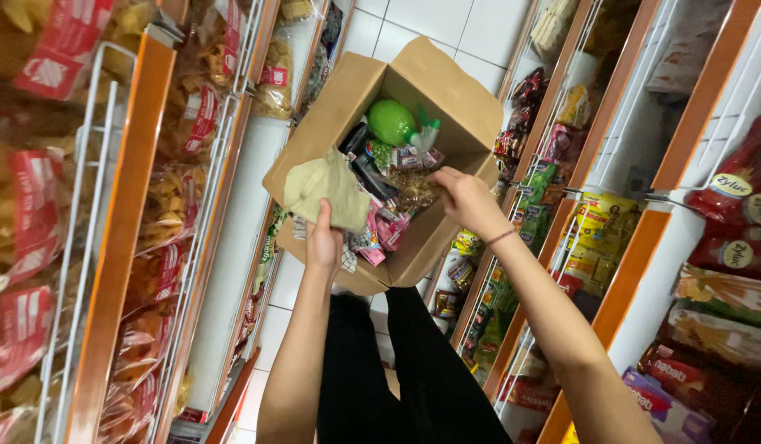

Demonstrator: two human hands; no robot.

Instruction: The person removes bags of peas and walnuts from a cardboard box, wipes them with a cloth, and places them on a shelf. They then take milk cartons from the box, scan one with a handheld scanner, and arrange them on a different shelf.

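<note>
The left hand (323, 243) grips a pale green pouch (325, 187) over the near-left edge of the box (331, 115), lifted clear of the packets. The right hand (469, 200) reaches into the near-right corner, fingers closed on a clear snack bag (413, 187).

Both arms bare, no sleeves in view. Thin band on the right wrist (502, 237). Black trousers (397, 370) on the legs. No gloves, no rings visible.
</note>
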